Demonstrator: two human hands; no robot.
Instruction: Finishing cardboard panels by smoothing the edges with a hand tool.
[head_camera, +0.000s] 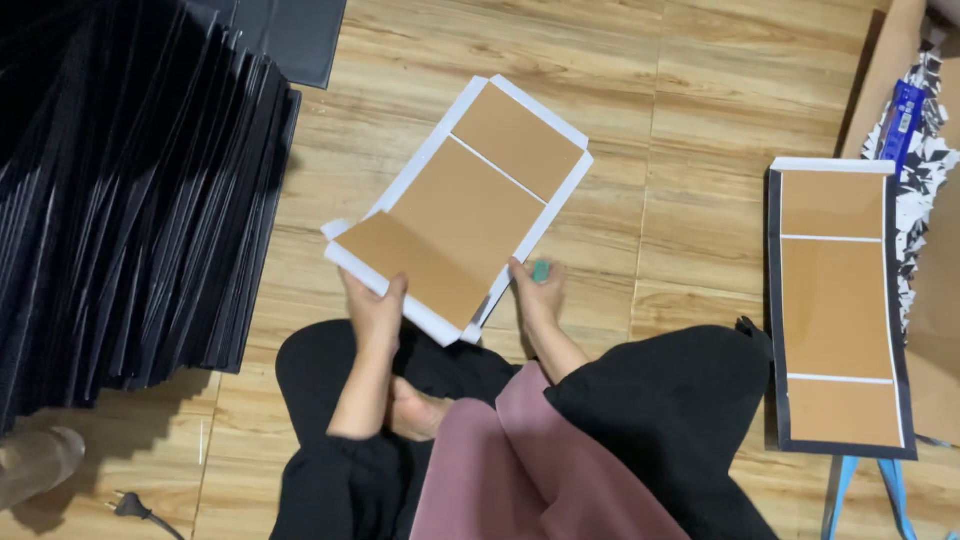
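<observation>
Currently the left hand (375, 310) pinches the near edge of the flat brown three-panel cardboard sheet with white borders (465, 205), above the wooden floor (640, 150); the right hand (537, 292) grips its right edge. One similar finished-looking stack (838, 310) lies right; many black folded boards (130, 200) remain left.

The person wears loose black clothing — full black sleeves gathered at the forearms and wide black fabric over the folded legs — with a dusty-pink cloth panel hanging down the middle, and both hands and one foot bare.
</observation>
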